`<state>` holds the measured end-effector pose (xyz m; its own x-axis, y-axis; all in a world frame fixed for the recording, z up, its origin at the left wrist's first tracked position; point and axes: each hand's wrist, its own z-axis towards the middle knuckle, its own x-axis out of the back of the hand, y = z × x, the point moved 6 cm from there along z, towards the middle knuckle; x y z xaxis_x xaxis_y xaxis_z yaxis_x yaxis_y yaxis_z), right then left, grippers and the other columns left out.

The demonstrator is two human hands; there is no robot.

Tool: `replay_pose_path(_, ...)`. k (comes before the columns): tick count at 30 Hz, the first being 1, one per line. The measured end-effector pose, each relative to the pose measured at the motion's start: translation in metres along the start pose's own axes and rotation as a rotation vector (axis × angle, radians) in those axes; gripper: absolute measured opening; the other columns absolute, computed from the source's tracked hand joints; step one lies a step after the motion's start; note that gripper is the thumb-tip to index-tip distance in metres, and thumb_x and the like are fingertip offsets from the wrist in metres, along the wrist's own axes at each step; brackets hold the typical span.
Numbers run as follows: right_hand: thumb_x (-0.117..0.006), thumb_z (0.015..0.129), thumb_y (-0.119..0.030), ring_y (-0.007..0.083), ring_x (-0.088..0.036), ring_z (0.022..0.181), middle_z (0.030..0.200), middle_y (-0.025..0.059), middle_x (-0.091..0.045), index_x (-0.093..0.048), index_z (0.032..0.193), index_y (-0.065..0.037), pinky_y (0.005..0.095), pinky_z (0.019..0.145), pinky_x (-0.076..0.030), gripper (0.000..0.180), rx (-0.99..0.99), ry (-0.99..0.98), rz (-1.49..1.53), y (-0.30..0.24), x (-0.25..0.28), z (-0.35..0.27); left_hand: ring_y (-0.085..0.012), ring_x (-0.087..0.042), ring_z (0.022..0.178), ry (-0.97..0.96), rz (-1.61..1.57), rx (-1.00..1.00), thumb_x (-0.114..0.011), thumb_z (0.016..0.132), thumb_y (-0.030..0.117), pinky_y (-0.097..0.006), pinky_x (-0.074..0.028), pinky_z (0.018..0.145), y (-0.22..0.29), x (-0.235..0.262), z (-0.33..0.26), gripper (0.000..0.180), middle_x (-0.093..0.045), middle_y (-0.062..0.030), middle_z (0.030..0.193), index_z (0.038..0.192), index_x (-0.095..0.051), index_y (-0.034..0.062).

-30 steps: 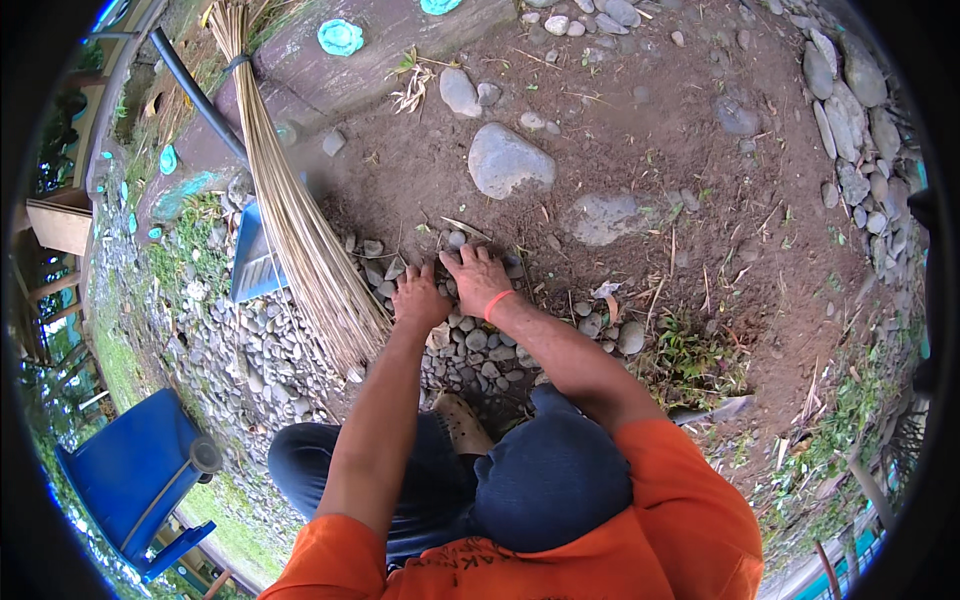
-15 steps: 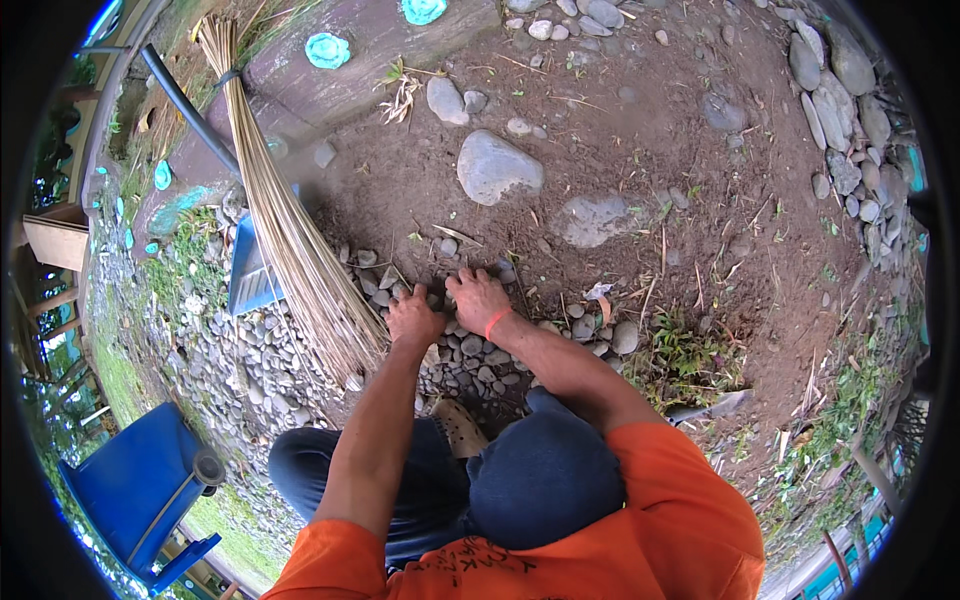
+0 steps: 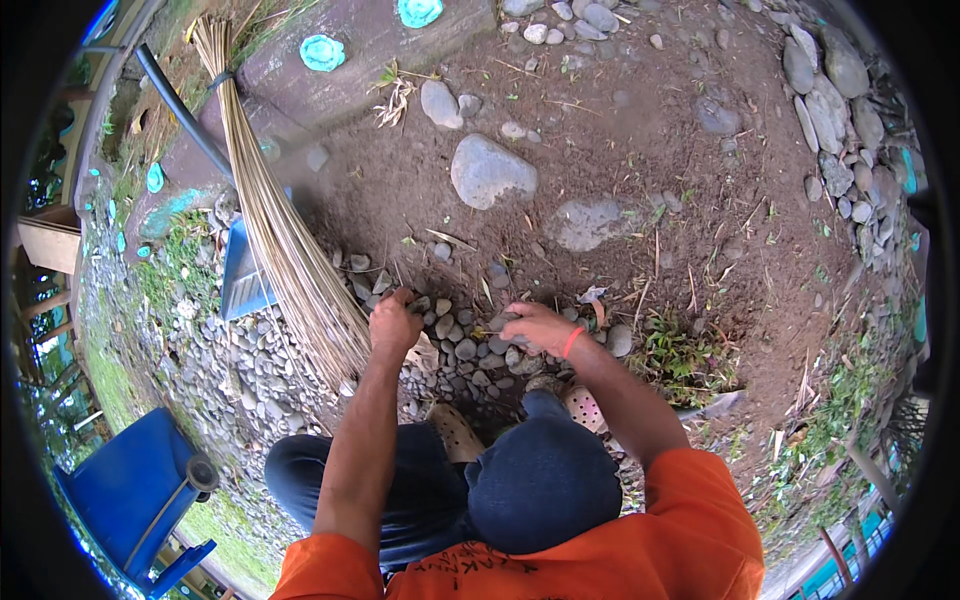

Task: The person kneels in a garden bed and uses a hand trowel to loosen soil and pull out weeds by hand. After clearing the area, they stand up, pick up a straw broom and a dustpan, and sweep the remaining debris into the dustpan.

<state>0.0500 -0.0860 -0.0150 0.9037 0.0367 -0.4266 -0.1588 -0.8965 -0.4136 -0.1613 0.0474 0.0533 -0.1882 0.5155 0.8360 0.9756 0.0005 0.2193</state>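
My left hand (image 3: 396, 322) is closed, fingers curled down at the edge of the pebbles beside the broom's spread end. Whatever it may hold is hidden beneath it. To its right, my right hand (image 3: 543, 329), with an orange band at the wrist, bends its fingers and thumb around a grey stone (image 3: 502, 322). Between the hands lies a bed of small rounded pebbles (image 3: 465, 349). The stick broom (image 3: 268, 203), bound near its top, leans down from the upper left across a blue dustpan (image 3: 243, 272), partly covering it.
Beyond my hands spreads brown soil with a large half-buried stone (image 3: 492, 172) and a flatter one (image 3: 587, 224). Green weeds (image 3: 682, 357) grow right of my right hand. A blue chair (image 3: 130, 490) lies lower left. Stacked stones (image 3: 828, 115) line the far right.
My hands have moved apart from close together. The right came nearer to me and to the right, around a stone; the left shifted slightly left and curled closed. Pebbles between them are now uncovered.
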Motion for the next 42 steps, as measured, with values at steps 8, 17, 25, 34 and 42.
replay_pose_path(8, -0.056, 0.090, -0.018, 0.0335, -0.055, 0.108, 0.117, 0.0187, -0.053, -0.045, 0.125, 0.005, 0.0382, 0.088, -0.054, 0.044, 1.470, 0.359, 1.267, -0.159, 0.209, -0.166, -0.0301, -0.069, 0.090, -0.638, -0.322, 0.059, -0.069, 0.069, 0.014, -0.044, -0.054, 0.079, 0.063, 0.007, 0.014, 0.036, -0.070, -0.0159, 0.091, 0.103, -0.068, 0.0018)
replay_pose_path(17, -0.064, 0.082, -0.004, 0.0125, -0.064, 0.070, 0.080, 0.0066, -0.065, -0.065, 0.093, -0.002, 0.0307, 0.063, -0.054, 0.011, 0.922, 0.807, -0.184, -0.126, 0.055, -0.015, -0.0123, -0.060, 0.067, -0.590, -1.134, -0.594, -0.077, 0.080, 0.017, -0.028, -0.053, 0.071, 0.324, 0.117, -0.003, 0.022, -0.065, -0.0052, 0.078, 0.089, -0.062, 0.0049)
replay_pose_path(25, -0.057, 0.085, -0.016, 0.0294, -0.062, 0.102, 0.112, 0.0113, -0.061, -0.064, 0.104, -0.007, 0.0419, 0.082, -0.054, 0.022, 0.712, 0.647, -1.211, -0.129, -0.052, 0.081, -0.0159, -0.065, 0.062, 0.147, -0.515, 0.030, -0.073, 0.080, 0.018, -0.033, -0.053, 0.065, 0.105, 0.060, 0.027, 0.016, -0.070, -0.0105, 0.070, 0.079, -0.072, 0.0016)
replay_pose_path(34, -0.056, 0.082, -0.006, 0.0338, -0.060, 0.104, 0.109, 0.0145, -0.059, -0.056, 0.106, -0.006, 0.0445, 0.083, -0.053, 0.025, 0.927, 0.506, -1.216, -0.104, -0.061, 0.065, -0.0366, -0.050, 0.123, -0.051, 0.133, -0.180, -0.066, 0.078, 0.031, -0.050, -0.040, 0.100, 0.008, -0.058, -0.030, 0.063, -0.048, -0.0180, 0.137, 0.136, -0.049, 0.0131)
replay_pose_path(42, -0.071, 0.064, -0.014, 0.0364, -0.049, 0.112, 0.120, 0.0180, -0.050, -0.039, 0.137, 0.001, 0.0441, 0.095, -0.045, 0.081, 0.618, 0.382, -1.191, -0.042, -0.084, 0.034, -0.0387, -0.050, 0.123, -0.314, 0.375, -0.208, -0.076, 0.068, 0.026, -0.051, -0.040, 0.102, 0.014, -0.063, -0.017, 0.082, -0.050, -0.0182, 0.130, 0.140, -0.038, 0.0153)
